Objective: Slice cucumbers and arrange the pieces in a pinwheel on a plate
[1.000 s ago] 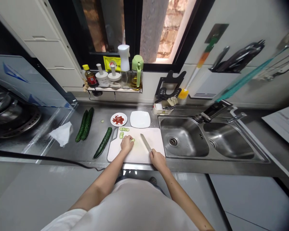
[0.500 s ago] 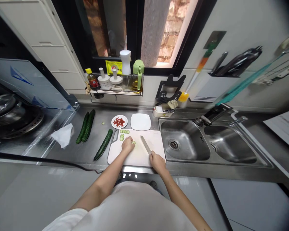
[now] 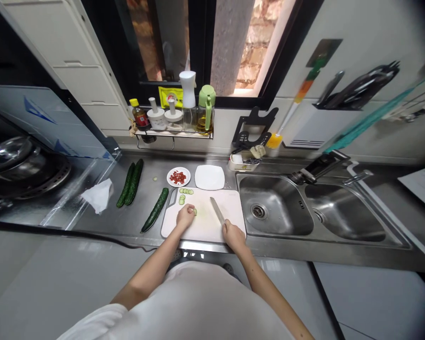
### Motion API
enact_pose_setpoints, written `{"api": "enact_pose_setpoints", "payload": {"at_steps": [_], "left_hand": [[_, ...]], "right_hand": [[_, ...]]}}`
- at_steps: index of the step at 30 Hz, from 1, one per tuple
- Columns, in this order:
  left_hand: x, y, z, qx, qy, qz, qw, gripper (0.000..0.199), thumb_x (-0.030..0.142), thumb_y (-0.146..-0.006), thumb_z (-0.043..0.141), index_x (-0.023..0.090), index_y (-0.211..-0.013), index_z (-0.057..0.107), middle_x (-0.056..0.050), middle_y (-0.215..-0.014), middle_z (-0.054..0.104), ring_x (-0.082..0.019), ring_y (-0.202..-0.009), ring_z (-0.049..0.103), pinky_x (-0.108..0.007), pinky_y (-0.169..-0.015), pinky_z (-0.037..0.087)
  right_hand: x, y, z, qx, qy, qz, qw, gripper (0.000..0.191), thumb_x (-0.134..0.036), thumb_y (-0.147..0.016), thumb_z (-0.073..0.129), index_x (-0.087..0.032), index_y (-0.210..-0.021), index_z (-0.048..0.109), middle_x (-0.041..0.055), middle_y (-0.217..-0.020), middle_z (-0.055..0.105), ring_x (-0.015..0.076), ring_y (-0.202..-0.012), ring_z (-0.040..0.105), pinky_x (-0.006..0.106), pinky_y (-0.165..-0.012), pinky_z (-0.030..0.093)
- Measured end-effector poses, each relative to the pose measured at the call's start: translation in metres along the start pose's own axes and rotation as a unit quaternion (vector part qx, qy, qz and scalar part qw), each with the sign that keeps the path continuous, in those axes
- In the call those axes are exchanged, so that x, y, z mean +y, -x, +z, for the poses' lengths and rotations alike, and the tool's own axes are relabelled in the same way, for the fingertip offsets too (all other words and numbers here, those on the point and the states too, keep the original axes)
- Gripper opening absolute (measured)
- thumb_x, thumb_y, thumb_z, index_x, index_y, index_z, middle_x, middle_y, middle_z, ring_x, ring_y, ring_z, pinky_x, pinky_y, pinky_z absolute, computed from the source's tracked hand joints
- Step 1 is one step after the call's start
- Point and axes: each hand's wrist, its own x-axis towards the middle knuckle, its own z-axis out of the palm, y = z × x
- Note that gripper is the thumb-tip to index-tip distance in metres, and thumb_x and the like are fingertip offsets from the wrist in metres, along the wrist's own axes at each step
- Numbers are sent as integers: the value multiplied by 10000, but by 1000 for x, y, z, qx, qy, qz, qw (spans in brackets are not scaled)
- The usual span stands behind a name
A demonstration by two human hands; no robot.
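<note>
A pale cutting board (image 3: 205, 231) lies before me on the steel counter. My left hand (image 3: 186, 216) is over its left half, fingers pinched on a small cucumber slice (image 3: 194, 212). Several more cucumber slices (image 3: 186, 191) rest at the board's upper left, just above that hand. On the right half, my right hand (image 3: 233, 235) is wrapped round the handle of a knife (image 3: 217, 209), its blade pointing up and left, apart from the slices. A whole cucumber (image 3: 156, 210) is left of the board.
Behind the board are a plate of chopped red pieces (image 3: 169, 179) and a white square plate (image 3: 209, 177). Two cucumbers (image 3: 130, 183) and a white cloth or tissue (image 3: 97, 195) are further left. A sink (image 3: 274, 203) adjoins on the right; bottles (image 3: 206, 111) stand on a shelf behind.
My left hand has shifted slightly left and down on the board with the slice. The knife stays in my right hand at about the same place. The whole view has shifted a little.
</note>
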Motion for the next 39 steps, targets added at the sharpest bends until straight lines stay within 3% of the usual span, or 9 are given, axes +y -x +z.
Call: {"api": "enact_pose_setpoints", "payload": {"at_steps": [7,14,22,29,39], "left_hand": [[-25,-8,-25,85,20,-36,995,258,254,-781,586,218,-1027,655,1,-812,675,-138,-738,609,-218,-663,413],[-25,-23,-37,112,-10,-45,993,253,222,-807,579,218,-1052,643,0,-827,686,-140,-778,613,-215,-678,398],[-22,-28,-39,127,-103,-53,985,262,234,-849,559,253,-1099,636,-39,-940,686,-190,-866,619,-257,-719,400],[-22,-25,-37,128,-157,-14,979,218,240,-867,552,237,-1054,664,-62,-1059,654,-186,-919,596,-253,-747,406],[-9,-30,-32,151,-147,29,977,235,250,-882,498,240,-1044,667,-68,-1053,642,-209,-952,591,-288,-800,426]], "right_hand": [[-1,-3,2,4,2,-6,1000,347,-312,-991,244,-191,-1179,510,131,-1005,692,230,-972,649,309,-765,403],[-2,-4,3,4,12,-7,1000,356,-318,-988,232,-195,-1167,514,131,-1014,692,246,-972,650,323,-754,411],[-3,-4,3,0,18,-4,1000,343,-315,-988,248,-197,-1171,513,128,-1023,692,235,-979,650,311,-757,408],[-3,-6,4,-2,18,-7,1000,354,-307,-984,243,-190,-1172,519,134,-1020,691,232,-978,648,313,-764,411],[-4,-4,1,-4,20,-9,1000,342,-292,-984,249,-185,-1167,518,144,-1015,690,235,-982,646,316,-779,408]]}}
